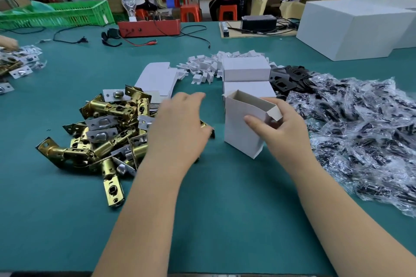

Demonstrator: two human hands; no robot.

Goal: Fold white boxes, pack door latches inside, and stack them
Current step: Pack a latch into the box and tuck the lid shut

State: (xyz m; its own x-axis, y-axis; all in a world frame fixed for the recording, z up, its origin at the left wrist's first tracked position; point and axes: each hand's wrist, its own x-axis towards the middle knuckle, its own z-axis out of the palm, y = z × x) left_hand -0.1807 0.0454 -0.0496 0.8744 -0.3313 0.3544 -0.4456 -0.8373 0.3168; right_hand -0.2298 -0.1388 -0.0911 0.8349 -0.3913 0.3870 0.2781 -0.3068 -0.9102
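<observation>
Green matting covers the work table (225, 220), with people seated on orange stools at benches beyond. At its middle the right hand (283, 128) grips an open white box (243, 126), fingers curled round the near end flap, the box standing on its lower corner with its mouth up. Just behind it sit two closed white boxes (246, 69) in a row. The left hand (180, 123) hovers flat, fingers relaxed, over the edge of a heap of brass door latches (108, 132) spreading to its left. Flat box blanks (157, 78) lie beyond its fingertips. Bagged black screws (364, 132) pile outside the right hand.
</observation>
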